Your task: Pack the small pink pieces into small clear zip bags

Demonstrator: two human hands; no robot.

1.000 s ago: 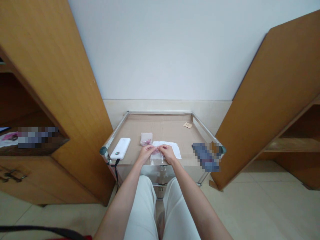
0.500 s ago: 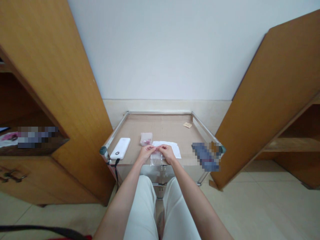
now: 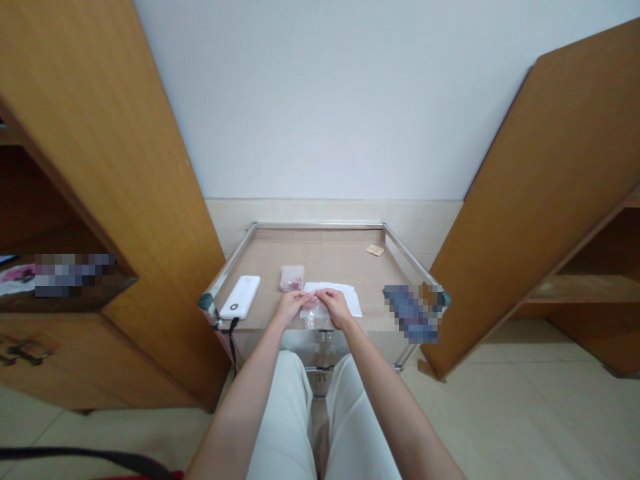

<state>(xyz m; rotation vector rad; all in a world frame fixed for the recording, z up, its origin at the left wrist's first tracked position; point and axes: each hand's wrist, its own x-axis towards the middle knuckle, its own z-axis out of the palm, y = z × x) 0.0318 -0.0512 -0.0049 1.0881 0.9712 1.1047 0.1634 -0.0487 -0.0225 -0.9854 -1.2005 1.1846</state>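
The left hand (image 3: 291, 307) and right hand (image 3: 336, 308) are close together near the middle of the near table edge. The fingers of both curl inward and pinch the top of a clear plastic bag (image 3: 312, 316), which hangs between them and holds something pink. The hands hide most of its contents, so I cannot tell what the pink thing is. The bag's lower end reaches toward the near edge of the table (image 3: 320, 226), and its upper part lies over a white sheet (image 3: 347, 299), perhaps paper or cloth, which extends to the right of the right hand.

Just beyond the left hand lies a second small clear bag (image 3: 293, 278) with pink contents. Further left, near the table's left edge, is a white power bank (image 3: 240, 297), with a black strap (image 3: 232, 340) hanging over the near edge. A small tan card (image 3: 375, 250) lies toward the far right corner. A pixelated blue object (image 3: 411, 313) sits at the right edge, too blurred to identify.

The table has a cardboard-toned top inside a metal frame and stands against a white wall (image 3: 325, 100). Open wooden cabinet doors (image 3: 560, 200) rise on the right, and a wooden cabinet (image 3: 125, 200) stands on the left. The person's white trousers (image 3: 280, 420) fill the near foreground.
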